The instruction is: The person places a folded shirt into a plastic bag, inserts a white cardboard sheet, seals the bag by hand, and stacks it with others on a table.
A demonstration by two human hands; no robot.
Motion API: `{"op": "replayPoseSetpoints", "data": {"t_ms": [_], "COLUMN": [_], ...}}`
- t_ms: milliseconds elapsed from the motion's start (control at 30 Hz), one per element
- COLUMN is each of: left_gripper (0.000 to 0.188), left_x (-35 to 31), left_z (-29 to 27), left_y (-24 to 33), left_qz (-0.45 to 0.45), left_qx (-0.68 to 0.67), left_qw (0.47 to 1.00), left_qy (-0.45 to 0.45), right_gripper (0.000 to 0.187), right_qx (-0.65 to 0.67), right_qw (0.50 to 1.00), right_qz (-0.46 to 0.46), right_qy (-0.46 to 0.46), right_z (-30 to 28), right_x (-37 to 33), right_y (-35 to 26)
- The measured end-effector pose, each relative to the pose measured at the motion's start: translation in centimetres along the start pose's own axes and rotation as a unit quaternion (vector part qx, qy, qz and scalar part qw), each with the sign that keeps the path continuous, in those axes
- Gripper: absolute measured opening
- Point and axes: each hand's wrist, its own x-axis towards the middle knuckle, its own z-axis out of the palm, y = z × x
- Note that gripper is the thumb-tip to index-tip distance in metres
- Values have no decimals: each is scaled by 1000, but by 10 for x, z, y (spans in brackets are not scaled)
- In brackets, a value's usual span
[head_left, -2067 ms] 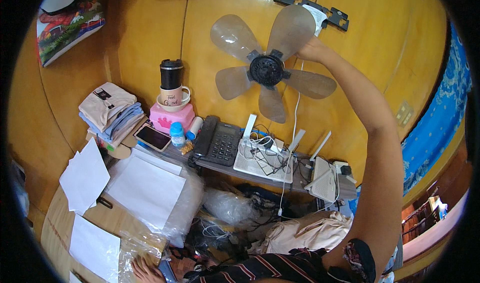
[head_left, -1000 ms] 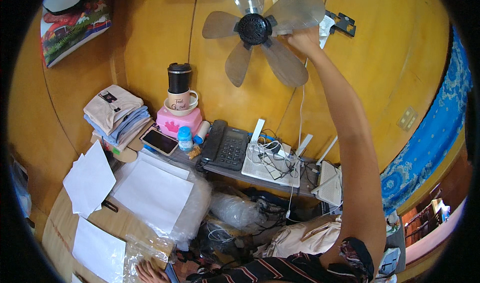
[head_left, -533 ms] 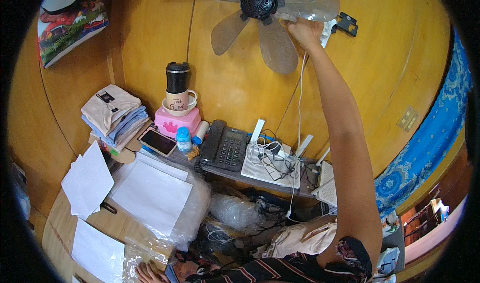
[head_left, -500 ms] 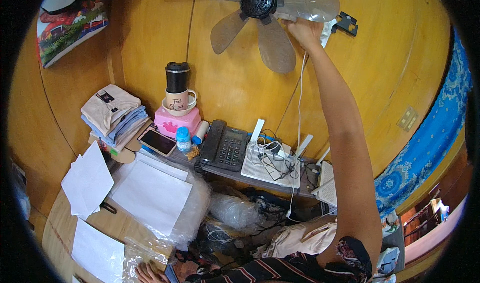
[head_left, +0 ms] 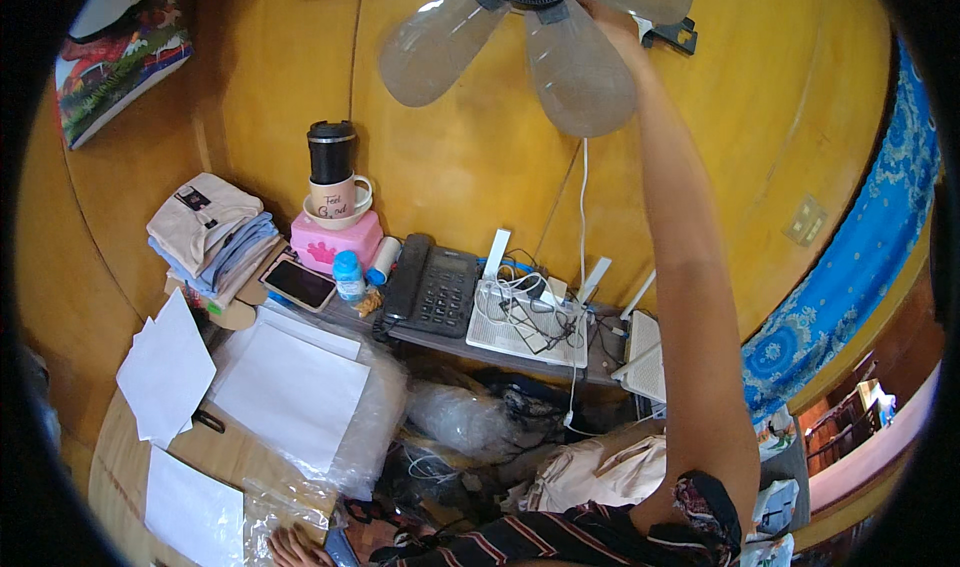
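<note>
A wall fan (head_left: 580, 72) with grey translucent blades and a black hub fills the top of the view. My right arm reaches up to it. My right hand (head_left: 617, 25) is closed on the fan behind a blade, which hides its fingers. A white cord hangs from the fan along the wall. At the bottom left, my left hand (head_left: 297, 547) rests with its fingers apart at the edge of the wooden table (head_left: 110, 457), beside a clear plastic sheet (head_left: 290, 507) and white paper (head_left: 195, 507).
A grey shelf holds a black desk phone (head_left: 432, 289), a white router (head_left: 525, 327) with tangled cables, a smartphone (head_left: 298, 283) and a pink box (head_left: 335, 242) bearing a mug and tumbler. Folded clothes (head_left: 210, 232) lie left; a blue curtain (head_left: 840, 297) hangs right.
The fan has come nearer, its blades tilted and turned, and its hub sits higher in view. My right hand has moved up with it, more hidden. The left hand stays put.
</note>
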Motion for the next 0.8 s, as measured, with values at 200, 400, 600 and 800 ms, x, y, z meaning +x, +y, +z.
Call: {"op": "replayPoseSetpoints", "data": {"t_ms": [200,400,600,800], "left_gripper": [37,33,33,33], "left_x": [4,3,10,10], "left_z": [-1,-6,-10,-7], "left_y": [4,7,10,10], "left_qz": [-18,-12,-5,-8], "left_qx": [-3,6,8,-28], "left_qw": [1000,1000,999,999], "left_qy": [-15,24,41,38], "right_gripper": [57,59,60,47], "right_qx": [109,93,282,82], "right_qw": [987,994,947,957], "right_qz": [-3,16,150,146], "right_qy": [-118,52,40,238], "right_z": [-2,-4,21,31], "right_x": [17,-5,23,32], "right_y": [23,-17,20,15]}}
